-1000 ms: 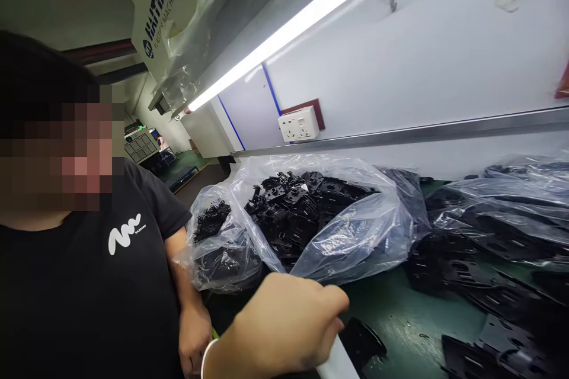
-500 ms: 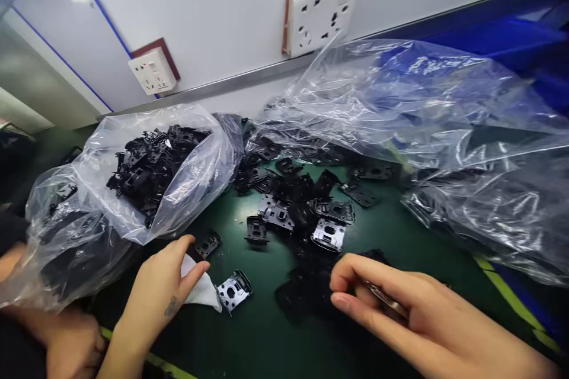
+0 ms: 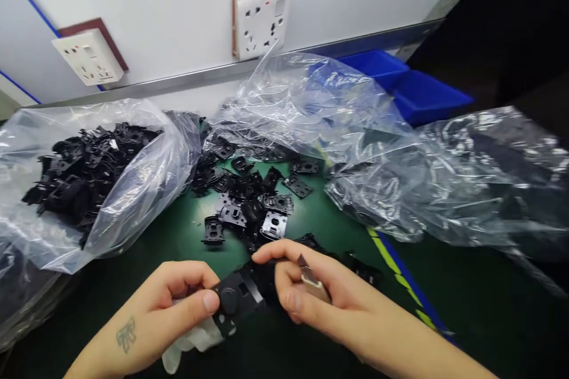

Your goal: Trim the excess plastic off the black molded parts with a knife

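My left hand [image 3: 178, 308] pinches a flat black plastic part [image 3: 237, 299] between thumb and fingers. Beneath that hand hangs a crumpled white cloth [image 3: 195, 337], perhaps a glove. At the part's right end is my right hand [image 3: 306, 293], its index fingertip at the part's far edge; whether it presses on it I cannot tell. Closed in the right fingers is a small cutter knife [image 3: 313, 284] with a pointed blade tip showing. Behind both hands lies a loose heap of black plastic parts [image 3: 253, 189], with a shinier part [image 3: 273, 225] at its near side.
An open clear plastic bag [image 3: 146, 189] full of black parts [image 3: 98, 166] stands at left. More clear plastic sheeting [image 3: 377, 177] covers the right side. Blue bins [image 3: 427, 95] sit behind it. Wall sockets [image 3: 262, 21] are at the back, and yellow-blue tape [image 3: 400, 278] crosses the green tabletop [image 3: 178, 249].
My left hand, empty before, has moved right and now holds a black plastic part. My right hand has come in beside it, still with the cutter knife. The view has swung right.
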Demonstrator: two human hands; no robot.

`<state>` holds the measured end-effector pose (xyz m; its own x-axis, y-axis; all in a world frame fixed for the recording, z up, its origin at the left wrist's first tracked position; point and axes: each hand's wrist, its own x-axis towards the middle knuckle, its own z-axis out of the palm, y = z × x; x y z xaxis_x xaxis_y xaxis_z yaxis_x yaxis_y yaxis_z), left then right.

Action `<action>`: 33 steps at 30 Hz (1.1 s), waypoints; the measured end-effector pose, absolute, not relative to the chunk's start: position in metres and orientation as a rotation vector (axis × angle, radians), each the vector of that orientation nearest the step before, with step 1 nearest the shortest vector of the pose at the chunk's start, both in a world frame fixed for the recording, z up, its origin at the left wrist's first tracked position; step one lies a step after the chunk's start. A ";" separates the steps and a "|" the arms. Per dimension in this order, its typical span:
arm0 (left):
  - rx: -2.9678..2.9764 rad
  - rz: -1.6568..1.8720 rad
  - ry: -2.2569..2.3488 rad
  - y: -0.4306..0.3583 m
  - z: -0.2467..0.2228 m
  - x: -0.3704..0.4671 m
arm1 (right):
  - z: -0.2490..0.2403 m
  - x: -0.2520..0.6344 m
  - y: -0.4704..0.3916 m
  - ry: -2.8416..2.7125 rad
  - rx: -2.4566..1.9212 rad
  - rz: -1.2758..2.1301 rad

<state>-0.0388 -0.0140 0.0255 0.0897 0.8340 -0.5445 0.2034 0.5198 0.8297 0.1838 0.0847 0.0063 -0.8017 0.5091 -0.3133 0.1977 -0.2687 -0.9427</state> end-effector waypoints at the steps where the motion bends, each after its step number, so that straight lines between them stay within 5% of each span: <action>1: 0.892 0.641 1.348 -0.013 0.022 -0.033 | 0.007 0.184 0.084 -1.659 -0.836 2.268; 13: 0.655 0.777 1.110 -0.014 -0.001 -0.029 | -0.008 0.173 0.082 -1.231 -0.846 2.633; 33: 0.944 0.729 1.331 -0.015 -0.004 -0.025 | -0.003 0.172 0.079 -1.418 -0.910 2.559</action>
